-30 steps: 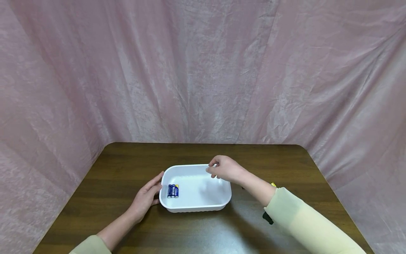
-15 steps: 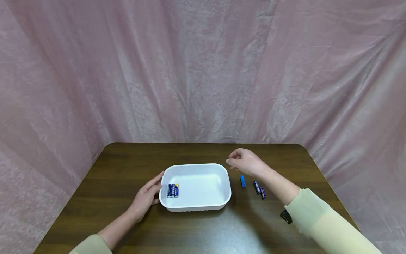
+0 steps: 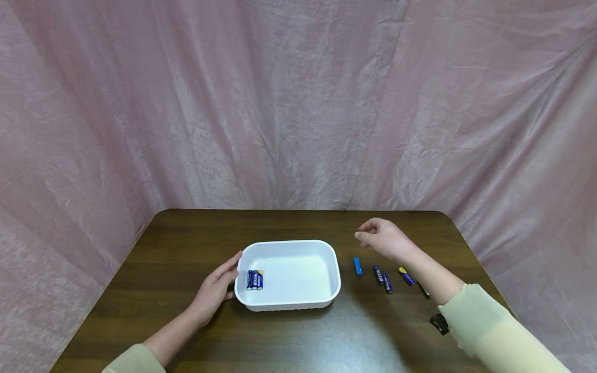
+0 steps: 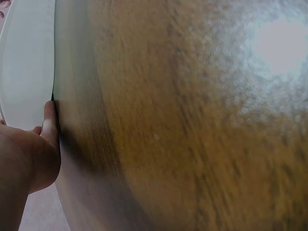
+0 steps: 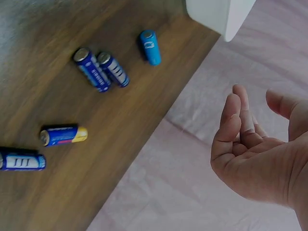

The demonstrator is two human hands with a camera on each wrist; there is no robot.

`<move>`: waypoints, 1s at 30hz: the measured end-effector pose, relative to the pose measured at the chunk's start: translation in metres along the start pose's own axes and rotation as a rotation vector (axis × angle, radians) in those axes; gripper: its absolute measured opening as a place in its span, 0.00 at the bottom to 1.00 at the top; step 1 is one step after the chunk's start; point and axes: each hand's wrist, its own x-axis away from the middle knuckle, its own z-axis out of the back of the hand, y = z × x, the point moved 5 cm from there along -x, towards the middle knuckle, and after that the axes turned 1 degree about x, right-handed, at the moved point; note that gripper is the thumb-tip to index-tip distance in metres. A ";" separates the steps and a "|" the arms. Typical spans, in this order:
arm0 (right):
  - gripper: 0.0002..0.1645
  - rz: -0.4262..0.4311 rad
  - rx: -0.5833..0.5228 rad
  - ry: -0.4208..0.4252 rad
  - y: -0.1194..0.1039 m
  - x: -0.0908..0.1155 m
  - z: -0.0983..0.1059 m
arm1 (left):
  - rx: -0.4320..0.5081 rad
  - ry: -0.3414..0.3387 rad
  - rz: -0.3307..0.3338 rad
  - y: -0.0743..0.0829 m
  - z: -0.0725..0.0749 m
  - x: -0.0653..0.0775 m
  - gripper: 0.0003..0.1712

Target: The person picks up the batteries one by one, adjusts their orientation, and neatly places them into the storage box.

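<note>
The left hand [image 3: 215, 290] rests against the left end of a white plastic tray [image 3: 298, 306], its fingers extended along the outer wall. Three blue batteries [image 3: 254, 280], one with a yellow end, lie side by side at the tray's left. The right hand [image 3: 384, 239] hovers beyond the loose batteries, fingers loosely bent with nothing between them. Below it on the table lie a light-blue battery [image 5: 152, 48], two dark-blue batteries [image 5: 98, 71] close together, a blue-and-yellow battery [image 5: 64, 135] and another blue battery [image 5: 21, 161], partly hidden by the forearm in the head view.
The dark wooden table [image 3: 261, 342] has rounded far corners, with a pink curtain [image 3: 289, 114] hanging behind it. A small black object [image 3: 439, 324] shows beside the right sleeve. Light glares off the table's front part.
The right hand has moved right, from over the tray to beyond the loose batteries, uncovering them. The left hand and tray have stayed in place.
</note>
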 end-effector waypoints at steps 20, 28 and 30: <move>0.28 -0.071 0.019 0.035 0.055 0.029 0.030 | 0.008 -0.013 -0.008 -0.001 0.001 -0.001 0.29; 0.32 -0.096 0.121 0.055 0.080 0.042 0.047 | -0.013 -0.006 0.004 -0.004 0.002 -0.002 0.29; 0.31 -0.096 0.146 0.064 0.085 0.044 0.049 | -0.017 0.003 0.012 -0.005 0.002 -0.003 0.28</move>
